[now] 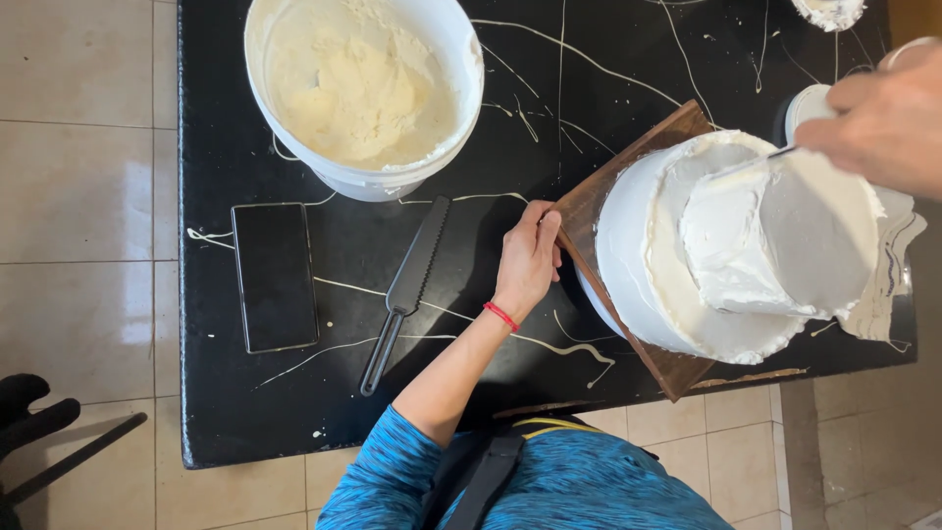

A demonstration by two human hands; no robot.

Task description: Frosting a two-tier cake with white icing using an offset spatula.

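A two-tier white frosted cake point(726, 245) stands on a brown wooden board point(589, 211) at the right of the black table. My left hand point(528, 263), with a red band at the wrist, grips the board's left edge with curled fingers. My right hand point(883, 113) is up close at the top right and holds a thin metal spatula point(780, 153). The spatula's blade lies against the frosting of the upper tier. A torn strip of white paper point(888, 285) hangs at the cake's right side.
A big white bucket of cream-coloured frosting point(363, 88) sits at the back left. A black phone point(275, 277) and a black serrated knife point(407, 290) lie on the black marble-patterned table point(235, 412). A white bowl point(830, 12) is at the far edge, and a dark chair point(39, 427) is at the lower left.
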